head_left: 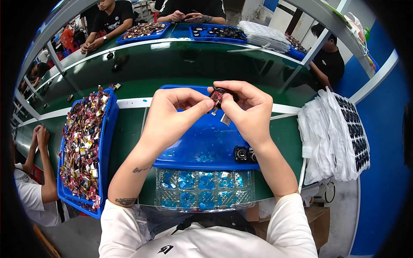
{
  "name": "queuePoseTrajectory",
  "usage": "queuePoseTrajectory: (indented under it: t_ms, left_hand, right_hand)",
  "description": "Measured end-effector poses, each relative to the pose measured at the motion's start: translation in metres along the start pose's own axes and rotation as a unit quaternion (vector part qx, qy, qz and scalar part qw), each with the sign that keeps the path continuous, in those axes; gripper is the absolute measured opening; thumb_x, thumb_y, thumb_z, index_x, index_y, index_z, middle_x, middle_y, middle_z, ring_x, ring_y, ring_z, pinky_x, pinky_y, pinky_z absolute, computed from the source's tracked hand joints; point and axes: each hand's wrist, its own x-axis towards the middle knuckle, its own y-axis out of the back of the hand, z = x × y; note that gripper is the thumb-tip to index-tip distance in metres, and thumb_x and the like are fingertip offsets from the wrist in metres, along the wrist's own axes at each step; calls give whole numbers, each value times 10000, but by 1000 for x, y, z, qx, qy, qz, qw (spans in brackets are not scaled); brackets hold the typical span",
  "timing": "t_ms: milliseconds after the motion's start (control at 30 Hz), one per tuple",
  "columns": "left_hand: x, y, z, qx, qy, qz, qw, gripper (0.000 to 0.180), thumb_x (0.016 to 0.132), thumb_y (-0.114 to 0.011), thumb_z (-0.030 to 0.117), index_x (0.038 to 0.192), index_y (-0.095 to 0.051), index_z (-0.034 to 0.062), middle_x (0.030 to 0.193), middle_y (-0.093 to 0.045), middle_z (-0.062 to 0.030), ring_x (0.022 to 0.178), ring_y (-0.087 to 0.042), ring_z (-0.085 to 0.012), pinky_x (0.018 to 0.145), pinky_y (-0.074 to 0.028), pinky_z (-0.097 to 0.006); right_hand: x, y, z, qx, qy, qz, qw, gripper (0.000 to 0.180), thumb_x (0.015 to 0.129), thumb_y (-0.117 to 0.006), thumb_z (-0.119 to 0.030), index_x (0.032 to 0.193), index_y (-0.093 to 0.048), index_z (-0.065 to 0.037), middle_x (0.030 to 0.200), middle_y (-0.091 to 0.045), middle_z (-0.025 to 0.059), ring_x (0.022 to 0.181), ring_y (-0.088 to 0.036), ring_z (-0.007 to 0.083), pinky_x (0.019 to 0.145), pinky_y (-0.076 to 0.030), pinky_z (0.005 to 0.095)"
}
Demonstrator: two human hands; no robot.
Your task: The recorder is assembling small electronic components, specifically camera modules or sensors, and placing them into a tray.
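Above the blue tray (189, 146), both hands meet at a small round black housing (223, 91) with a red circuit board (217, 97) at its open side. My right hand (249, 109) grips the housing, its thumb pressed onto the board. With thumb and fingers pinched, my left hand (172, 114) holds the board's near edge. A small silver-white flat piece (225, 119) hangs below the board beside a little pale connector. Fingers hide the rest of the housing. Small black camera-like units (245, 154) sit in the tray's right side, partly behind my right forearm.
A blue bin (107, 129) heaped with wired red boards stands left. In front of me lies a clear compartment tray (204, 189) with blue film pieces. Stacked white bagged trays (331, 133) stand right. Past the green conveyor (180, 64), co-workers sit by more bins.
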Motion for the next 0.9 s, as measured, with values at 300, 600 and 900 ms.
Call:
queuePoseTrajectory:
  t_ms: [300, 600, 900]
  left_hand:
    - [5, -2, 0, 73, -38, 97, 992, 118, 800, -719, 46, 886, -683, -27, 795, -655, -47, 738, -606, -73, 686, -471, -195]
    - [21, 4, -15, 71, 10, -4, 997, 156, 807, -707, 149, 863, -686, 5, 786, -657, -20, 716, -560, -54, 646, -446, -201]
    - [138, 75, -124, 421, 159, 144, 881, 294, 684, -742, 362, 823, -751, 102, 836, -699, -140, 807, -671, -299, 762, -522, -372]
  right_hand:
    - [0, 1, -2, 43, 36, -30, 998, 236, 856, -610, 12, 1088, -651, 13, 1036, -642, 122, 860, -643, 130, 749, -529, 218]
    - [11, 14, 9, -57, 17, -69, 996, 183, 870, -609, -45, 1040, -664, -3, 997, -616, 79, 836, -646, 139, 709, -521, 231]
    - [17, 48, -34, 12, 35, 1, 999, 149, 882, -593, -38, 1006, -636, 34, 959, -655, 96, 880, -628, 141, 797, -506, 257]
